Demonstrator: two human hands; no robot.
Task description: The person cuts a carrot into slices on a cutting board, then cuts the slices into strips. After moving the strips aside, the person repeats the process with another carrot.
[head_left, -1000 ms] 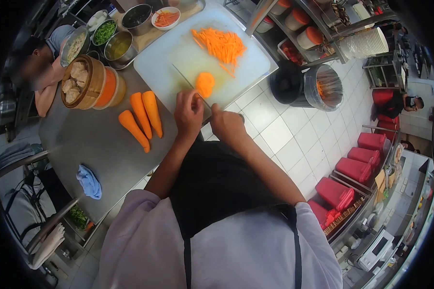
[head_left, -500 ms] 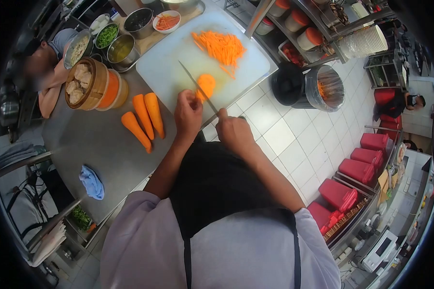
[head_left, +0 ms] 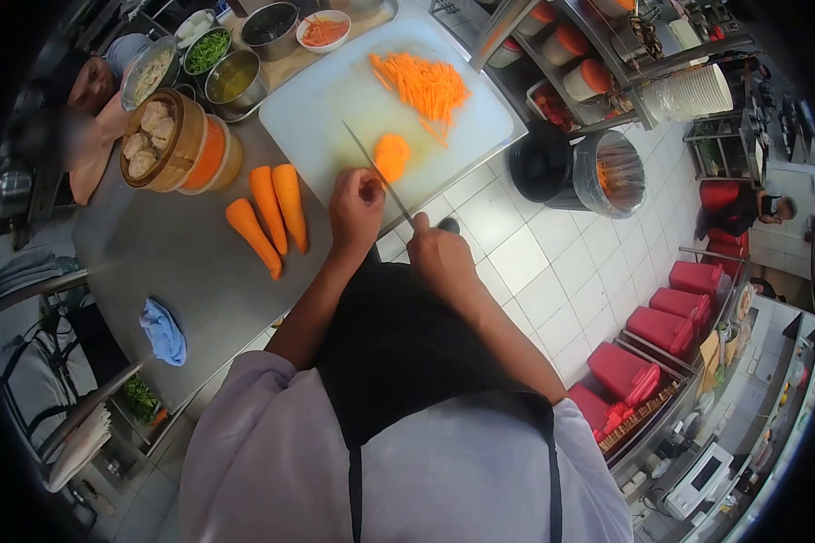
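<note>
My right hand (head_left: 438, 253) is wrapped round the handle of a knife (head_left: 378, 172), whose blade points up and left across the white cutting board (head_left: 317, 104). Left of the blade, my left hand (head_left: 357, 204) has its fingers curled together near the board's front edge; what they hold, if anything, is hidden. Orange carrot slices (head_left: 392, 158) lie just right of the blade. A pile of carrot strips (head_left: 423, 89) rests farther back on the board. Three whole peeled carrots (head_left: 267, 213) lie on the steel table (head_left: 217, 299), left of my left hand.
A bamboo steamer (head_left: 180, 145) with dumplings stands at the left. Metal bowls, one with cut greens (head_left: 208, 52), and a white bowl of strips (head_left: 324, 33) are behind. A blue cloth (head_left: 163, 333) lies front left. Lined bin (head_left: 609, 174) at right; a person (head_left: 91, 86) at far left.
The carrot slices now lie clear of my left fingers, on the right side of the blade. The whole view has shifted slightly, and the person at the left has moved their head.
</note>
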